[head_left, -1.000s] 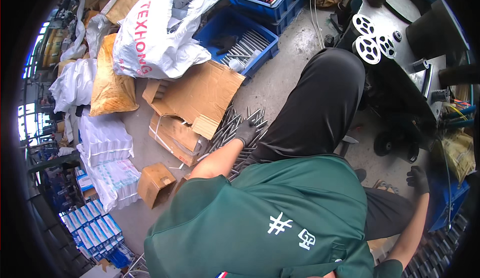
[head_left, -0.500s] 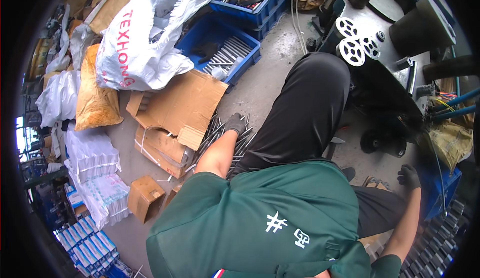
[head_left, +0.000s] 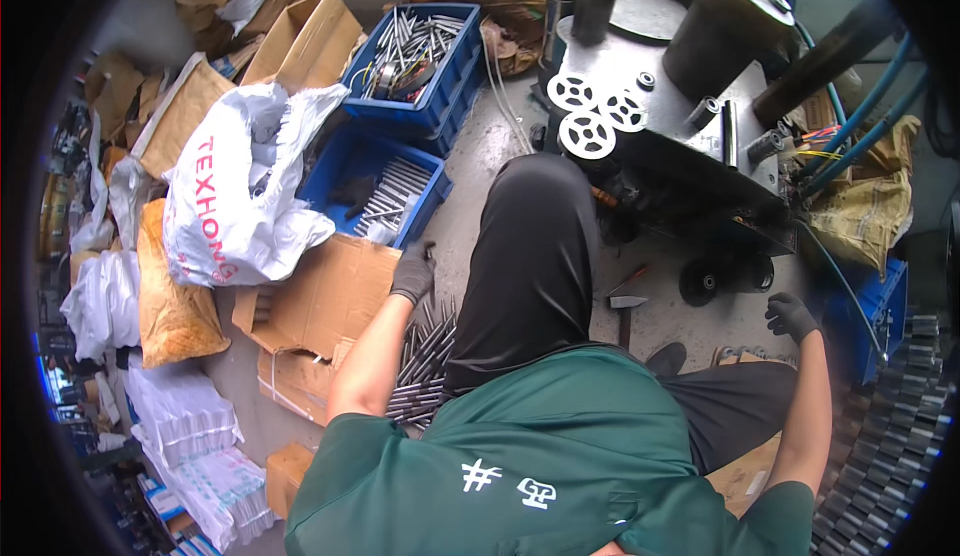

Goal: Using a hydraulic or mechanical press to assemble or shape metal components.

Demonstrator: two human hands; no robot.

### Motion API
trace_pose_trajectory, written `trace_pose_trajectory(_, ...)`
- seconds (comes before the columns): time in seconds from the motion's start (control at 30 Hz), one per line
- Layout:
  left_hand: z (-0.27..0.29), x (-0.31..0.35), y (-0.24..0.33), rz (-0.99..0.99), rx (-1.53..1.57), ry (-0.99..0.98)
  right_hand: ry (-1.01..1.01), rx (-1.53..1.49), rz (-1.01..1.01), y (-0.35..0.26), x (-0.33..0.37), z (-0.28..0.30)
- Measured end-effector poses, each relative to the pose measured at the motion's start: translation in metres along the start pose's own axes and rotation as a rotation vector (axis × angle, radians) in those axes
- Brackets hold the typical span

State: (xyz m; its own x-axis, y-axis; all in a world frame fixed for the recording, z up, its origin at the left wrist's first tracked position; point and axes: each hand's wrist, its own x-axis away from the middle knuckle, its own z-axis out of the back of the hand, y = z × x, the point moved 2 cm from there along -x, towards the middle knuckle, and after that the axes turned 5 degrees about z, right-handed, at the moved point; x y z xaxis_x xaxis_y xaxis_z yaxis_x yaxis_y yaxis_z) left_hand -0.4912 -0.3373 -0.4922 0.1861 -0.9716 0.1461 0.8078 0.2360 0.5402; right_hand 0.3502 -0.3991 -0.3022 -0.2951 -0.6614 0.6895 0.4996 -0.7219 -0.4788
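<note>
My left hand (head_left: 411,275), in a dark grey glove, is raised beside the flap of an open cardboard box (head_left: 335,281). Its fingers are bent together, and what they hold, if anything, is too small to make out. Just below it, a pile of thin metal rods (head_left: 425,356) lies on the floor against my leg. Over on the right, my gloved right hand (head_left: 792,317) hangs in the air near my bent knee. Its fingers are loosely curled and apart, with nothing visible in them.
A metal bench (head_left: 680,106) carries white spoked discs (head_left: 587,135) and a heavy dark cylinder (head_left: 722,26). Blue crates (head_left: 425,121) with metal rods stand ahead, beside a white sack (head_left: 235,196). A hammer (head_left: 626,306) is on the floor; stacked metal cylinders (head_left: 890,426) line the right.
My left hand has lifted off the rod pile and moved forward to the box flap. My right hand has risen slightly forward. The whole view has turned to the right.
</note>
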Motion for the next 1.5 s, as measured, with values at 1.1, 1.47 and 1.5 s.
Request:
trace_pose_trajectory(1.1, 0.099, -0.057, 0.398, -0.406, 0.511, 0.078, -0.052, -0.052, 0.07, -0.008, -0.004, -0.003)
trace_pose_trajectory(1.47, 0.09, -0.053, 0.4, -0.455, 0.148, 0.282, -0.04, -0.04, 0.081, -0.011, 0.001, -0.004)
trace_pose_trajectory(1.5, 0.089, -0.05, 0.402, -0.495, 0.131, 0.366, -0.036, -0.039, 0.073, -0.009, 0.002, -0.003)
